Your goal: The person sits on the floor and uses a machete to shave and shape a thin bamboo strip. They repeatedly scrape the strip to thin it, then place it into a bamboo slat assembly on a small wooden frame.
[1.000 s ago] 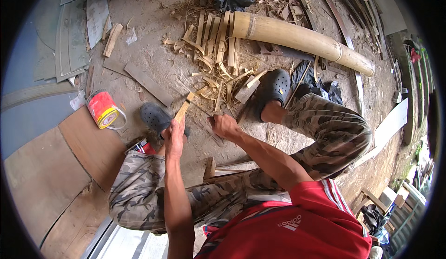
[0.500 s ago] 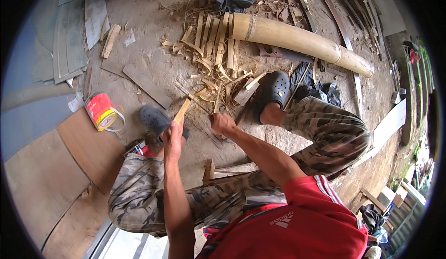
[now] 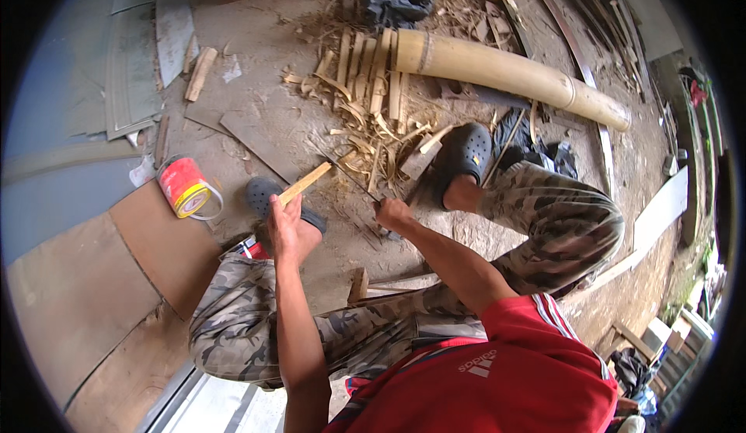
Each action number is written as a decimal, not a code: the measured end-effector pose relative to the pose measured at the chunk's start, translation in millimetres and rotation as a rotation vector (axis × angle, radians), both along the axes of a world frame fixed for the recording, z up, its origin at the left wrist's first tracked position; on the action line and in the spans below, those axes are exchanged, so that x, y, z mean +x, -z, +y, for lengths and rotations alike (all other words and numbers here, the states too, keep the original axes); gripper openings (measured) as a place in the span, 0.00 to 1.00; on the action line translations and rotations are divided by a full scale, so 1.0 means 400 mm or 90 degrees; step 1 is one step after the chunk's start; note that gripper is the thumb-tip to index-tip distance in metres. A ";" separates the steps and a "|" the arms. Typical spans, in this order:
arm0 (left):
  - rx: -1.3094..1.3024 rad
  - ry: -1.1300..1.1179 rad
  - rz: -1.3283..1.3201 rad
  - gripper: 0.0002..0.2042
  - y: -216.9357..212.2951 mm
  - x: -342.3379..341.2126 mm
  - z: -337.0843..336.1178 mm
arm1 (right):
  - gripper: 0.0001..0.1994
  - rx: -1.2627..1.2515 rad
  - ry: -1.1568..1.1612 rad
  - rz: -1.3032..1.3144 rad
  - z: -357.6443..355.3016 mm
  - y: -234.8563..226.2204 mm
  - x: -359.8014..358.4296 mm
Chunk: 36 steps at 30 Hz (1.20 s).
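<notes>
Sitting low on the dirt floor [image 3: 256, 76], the person had both knees spread so the work lay between the feet. Largest of all, a thick bamboo culm [image 3: 505, 76] lay across the far side of the floor, its near end already split into flat slats [image 3: 365, 64] fanned out beside it. Around those slats spread a heap of pale shavings [image 3: 373, 134], reaching down toward the dark clog [image 3: 465, 153] on the right foot; another clog [image 3: 268, 196] sat on the left foot. A red and yellow can [image 3: 185, 188] lay on its side near the floor's left edge, on a brown board.

The left hand [image 3: 284, 227] was clenched around a short bamboo strip [image 3: 305, 183], holding it slanted up and away, probably to steady it for cutting. The right hand [image 3: 392, 215] was closed on the handle of a knife [image 3: 350, 177], its thin blade running toward the strip's far end, seemingly so the edge could pare along the grain. Strip and blade sat just above the floor, between the two clogs.
</notes>
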<state>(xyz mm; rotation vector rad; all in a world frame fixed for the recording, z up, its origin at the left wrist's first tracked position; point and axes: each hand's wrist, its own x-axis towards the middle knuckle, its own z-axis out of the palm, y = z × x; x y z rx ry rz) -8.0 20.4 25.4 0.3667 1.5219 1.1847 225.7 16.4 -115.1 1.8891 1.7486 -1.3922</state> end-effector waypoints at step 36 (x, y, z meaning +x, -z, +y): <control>0.230 0.588 0.178 0.16 -0.434 0.234 0.026 | 0.12 0.123 0.478 0.862 0.212 -0.802 0.149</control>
